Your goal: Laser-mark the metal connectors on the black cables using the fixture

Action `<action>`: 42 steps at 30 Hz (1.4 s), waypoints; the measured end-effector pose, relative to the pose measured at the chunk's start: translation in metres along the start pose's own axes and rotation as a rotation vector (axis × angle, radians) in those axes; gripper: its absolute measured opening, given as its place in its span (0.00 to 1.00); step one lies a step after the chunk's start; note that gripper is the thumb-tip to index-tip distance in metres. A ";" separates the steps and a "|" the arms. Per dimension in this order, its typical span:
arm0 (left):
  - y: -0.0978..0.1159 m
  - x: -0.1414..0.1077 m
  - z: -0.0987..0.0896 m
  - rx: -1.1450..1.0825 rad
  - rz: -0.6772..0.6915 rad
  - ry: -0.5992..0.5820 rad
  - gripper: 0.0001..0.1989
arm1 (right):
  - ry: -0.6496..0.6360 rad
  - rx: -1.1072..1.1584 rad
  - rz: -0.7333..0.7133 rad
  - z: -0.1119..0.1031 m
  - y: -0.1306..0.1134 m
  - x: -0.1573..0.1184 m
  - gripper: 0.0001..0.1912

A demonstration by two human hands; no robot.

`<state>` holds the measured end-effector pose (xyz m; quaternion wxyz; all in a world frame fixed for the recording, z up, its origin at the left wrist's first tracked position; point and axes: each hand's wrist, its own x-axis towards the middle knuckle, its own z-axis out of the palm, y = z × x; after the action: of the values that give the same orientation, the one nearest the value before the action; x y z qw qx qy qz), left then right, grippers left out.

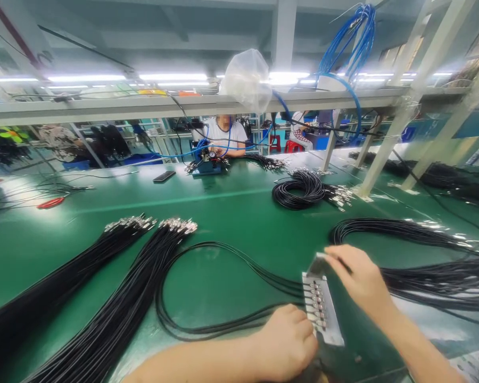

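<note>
A small metal fixture [331, 314] lies on the green tabletop, with several connector ends of black cables seated in a row of slots. At its far end a metal flap [316, 265] stands raised, and my right hand [357, 276] pinches its edge between thumb and fingers. My left hand [289, 340] is closed beside the near end of the fixture; its fingers are curled under, so whatever they grip is hidden. Black cables [219, 247] loop from the fixture to the left and back.
Long bundles of black cables [131, 282] with metal ends lie at left. A coiled bundle [299, 191] and further cable bundles [391, 226] lie at right. Farther back are a phone [164, 176], red-handled tool [50, 202] and blue device [207, 164], where a co-worker [227, 133] sits. White posts [399, 138] support an overhead rail.
</note>
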<state>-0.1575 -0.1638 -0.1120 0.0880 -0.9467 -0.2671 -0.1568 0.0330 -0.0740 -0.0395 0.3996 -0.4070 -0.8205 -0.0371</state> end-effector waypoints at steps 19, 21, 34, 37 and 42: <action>-0.020 0.007 -0.017 -0.255 -0.180 -0.008 0.10 | -0.569 0.157 0.348 0.037 0.028 -0.039 0.34; -0.034 0.010 -0.026 -0.277 -0.331 -0.041 0.09 | -0.697 0.186 0.326 0.019 0.018 -0.052 0.45; -0.088 0.043 -0.047 -0.270 -0.446 -0.718 0.14 | -0.882 0.029 0.295 0.013 -0.004 -0.057 0.66; -0.095 0.056 -0.048 -0.349 -0.411 -0.792 0.08 | -0.896 0.003 0.315 0.010 -0.008 -0.053 0.66; -0.097 0.057 -0.045 -0.584 -0.468 -0.870 0.09 | -0.927 -0.033 0.345 0.008 -0.013 -0.047 0.65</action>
<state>-0.1743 -0.0659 -0.0426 -0.3322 -0.8248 -0.4269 0.1648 0.0353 -0.1093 -0.0741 -0.0136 -0.5167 -0.8320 0.2013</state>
